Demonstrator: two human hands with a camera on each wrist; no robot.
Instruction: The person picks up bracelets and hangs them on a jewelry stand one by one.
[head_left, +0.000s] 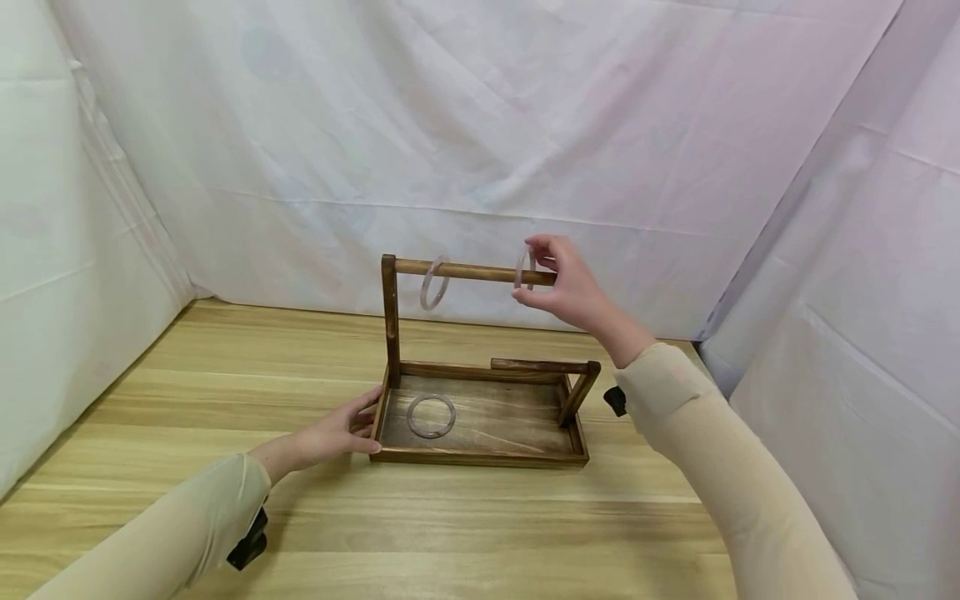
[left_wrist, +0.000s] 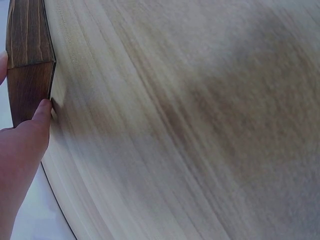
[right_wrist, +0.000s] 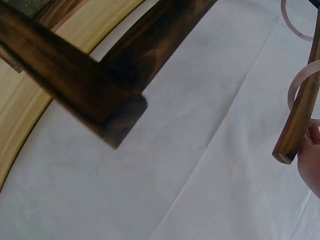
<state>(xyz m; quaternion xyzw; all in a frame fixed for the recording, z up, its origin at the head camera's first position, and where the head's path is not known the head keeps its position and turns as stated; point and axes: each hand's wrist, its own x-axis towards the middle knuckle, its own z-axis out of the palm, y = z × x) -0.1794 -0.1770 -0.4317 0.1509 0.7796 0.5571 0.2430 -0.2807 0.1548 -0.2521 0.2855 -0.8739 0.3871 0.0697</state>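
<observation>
A dark wooden jewelry rack [head_left: 480, 457] with a tray base stands on the table. My right hand [head_left: 573, 287] pinches a pale translucent bangle [head_left: 519, 268] between thumb and fingers, and the bangle encircles the upper bar [head_left: 480, 272] near its free right end. In the right wrist view that bangle [right_wrist: 295, 90] also rings the bar. Farther left, a second bangle [head_left: 426, 292] hangs on the same bar. A third bangle [head_left: 453, 414] lies flat in the tray. My left hand [head_left: 330, 437] grips the tray's left end, thumb at the front corner.
A shorter, lower bar [head_left: 536, 365] rises on a post at the tray's right end, its free end pointing left. The light wooden tabletop [head_left: 480, 533] surrounds the rack. White cloth [head_left: 337, 125] hangs behind and at both sides.
</observation>
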